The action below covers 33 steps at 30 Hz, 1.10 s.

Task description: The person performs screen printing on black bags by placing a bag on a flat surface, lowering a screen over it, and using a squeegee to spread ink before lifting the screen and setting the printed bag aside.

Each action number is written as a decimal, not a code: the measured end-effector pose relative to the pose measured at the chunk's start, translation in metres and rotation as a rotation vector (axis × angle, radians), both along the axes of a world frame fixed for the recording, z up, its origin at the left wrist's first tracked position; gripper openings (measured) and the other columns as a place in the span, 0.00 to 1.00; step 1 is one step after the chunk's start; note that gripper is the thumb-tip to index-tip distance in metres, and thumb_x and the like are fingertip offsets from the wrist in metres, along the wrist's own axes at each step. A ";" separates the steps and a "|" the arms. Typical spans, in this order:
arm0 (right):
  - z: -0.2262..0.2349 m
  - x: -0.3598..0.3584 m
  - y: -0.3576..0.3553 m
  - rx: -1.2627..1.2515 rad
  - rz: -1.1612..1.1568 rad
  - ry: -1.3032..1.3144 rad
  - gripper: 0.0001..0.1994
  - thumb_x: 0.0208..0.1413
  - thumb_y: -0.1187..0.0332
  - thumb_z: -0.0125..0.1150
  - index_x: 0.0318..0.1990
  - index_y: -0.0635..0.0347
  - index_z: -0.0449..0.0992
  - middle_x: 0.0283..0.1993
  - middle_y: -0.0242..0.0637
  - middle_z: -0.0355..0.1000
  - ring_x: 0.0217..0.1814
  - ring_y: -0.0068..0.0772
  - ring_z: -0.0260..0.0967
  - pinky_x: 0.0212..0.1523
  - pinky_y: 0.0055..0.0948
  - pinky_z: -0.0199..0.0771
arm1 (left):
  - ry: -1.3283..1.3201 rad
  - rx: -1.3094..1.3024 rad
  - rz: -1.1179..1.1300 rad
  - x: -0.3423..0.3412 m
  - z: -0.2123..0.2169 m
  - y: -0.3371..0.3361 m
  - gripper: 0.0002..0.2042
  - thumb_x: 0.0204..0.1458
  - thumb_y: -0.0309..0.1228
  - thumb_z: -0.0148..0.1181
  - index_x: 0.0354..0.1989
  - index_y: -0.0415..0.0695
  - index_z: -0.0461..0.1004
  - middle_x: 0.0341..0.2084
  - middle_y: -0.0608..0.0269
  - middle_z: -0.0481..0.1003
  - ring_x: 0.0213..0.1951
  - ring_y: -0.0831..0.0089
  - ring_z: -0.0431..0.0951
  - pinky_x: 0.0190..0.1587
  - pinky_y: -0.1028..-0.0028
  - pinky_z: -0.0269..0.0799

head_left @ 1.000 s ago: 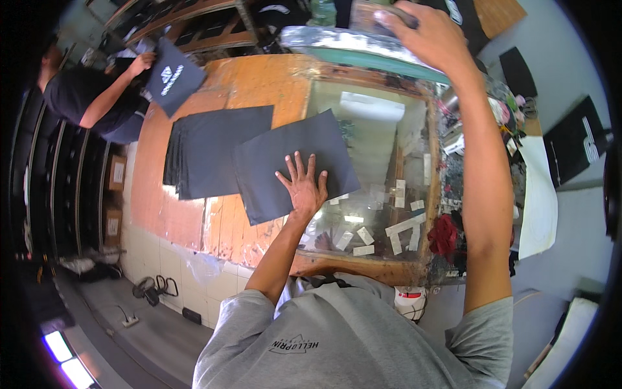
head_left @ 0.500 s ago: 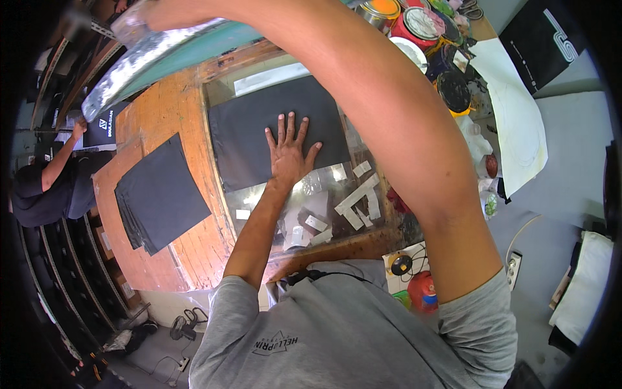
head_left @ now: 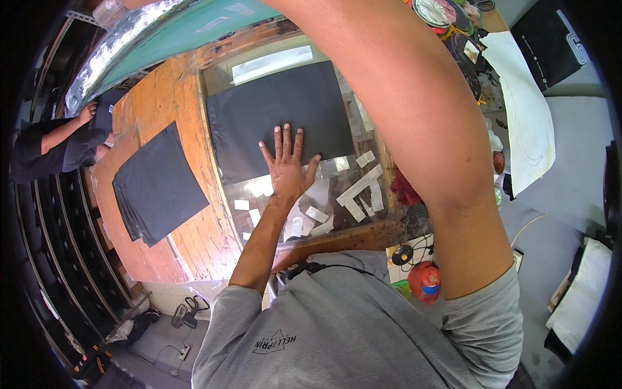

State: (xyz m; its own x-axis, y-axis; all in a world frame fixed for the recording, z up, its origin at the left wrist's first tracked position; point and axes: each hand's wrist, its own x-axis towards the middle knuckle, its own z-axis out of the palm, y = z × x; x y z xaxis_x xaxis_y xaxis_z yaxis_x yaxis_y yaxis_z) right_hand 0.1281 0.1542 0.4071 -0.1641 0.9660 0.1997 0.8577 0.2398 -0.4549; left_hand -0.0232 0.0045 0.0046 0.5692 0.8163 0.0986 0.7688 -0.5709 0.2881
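My left hand (head_left: 287,170) lies flat with fingers spread, its fingertips on the near part of a black sheet (head_left: 278,107). This sheet rests on a clear glass-like panel set in a wooden frame (head_left: 337,241). Above the far side hangs a screen-printing frame (head_left: 194,35) with green mesh and a silvery, taped-looking edge. My right arm (head_left: 421,97) arches across the top toward that frame. Of my right hand only a sliver shows at the upper edge, so its fingers are hidden.
A stack of black sheets (head_left: 159,185) lies on the wooden tabletop (head_left: 184,91) to the left. White tape scraps (head_left: 359,191) dot the panel. Another person (head_left: 58,142) is beyond the left edge, beside dark racks (head_left: 65,259). Cloths and containers (head_left: 447,16) crowd the far right.
My left hand has slid back toward me, from the middle of the black sheet to its near edge. More of the green mesh shows now, and the view has shifted slightly.
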 end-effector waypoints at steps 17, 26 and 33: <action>-0.025 0.000 0.003 0.166 0.017 -0.015 0.19 0.62 0.58 0.56 0.41 0.70 0.80 0.30 0.41 0.74 0.30 0.33 0.72 0.32 0.32 0.80 | 0.019 -0.029 -0.020 0.000 0.005 0.003 0.39 0.61 0.57 0.52 0.75 0.44 0.58 0.77 0.45 0.48 0.79 0.47 0.39 0.72 0.29 0.24; -0.020 -0.007 0.019 0.019 -0.011 0.002 0.23 0.62 0.54 0.54 0.40 0.72 0.81 0.40 0.59 0.81 0.40 0.55 0.80 0.42 0.49 0.80 | 0.037 -0.043 -0.047 -0.005 0.000 0.003 0.40 0.62 0.58 0.49 0.76 0.44 0.56 0.77 0.45 0.46 0.79 0.47 0.38 0.73 0.31 0.25; 0.012 -0.025 0.009 -0.239 -0.154 -0.034 0.22 0.63 0.49 0.55 0.39 0.63 0.81 0.35 0.55 0.80 0.41 0.54 0.80 0.45 0.51 0.76 | -0.156 -0.094 0.029 -0.008 0.032 0.002 0.37 0.62 0.53 0.55 0.76 0.46 0.57 0.77 0.45 0.47 0.79 0.48 0.39 0.74 0.34 0.25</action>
State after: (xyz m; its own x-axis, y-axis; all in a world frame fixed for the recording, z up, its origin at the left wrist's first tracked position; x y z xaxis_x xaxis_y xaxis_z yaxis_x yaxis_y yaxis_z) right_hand 0.1028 0.1632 0.4194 -0.0145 0.9991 -0.0399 0.8912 -0.0052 -0.4536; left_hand -0.0314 0.0061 0.0365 0.5287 0.8420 0.1068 0.7265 -0.5140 0.4561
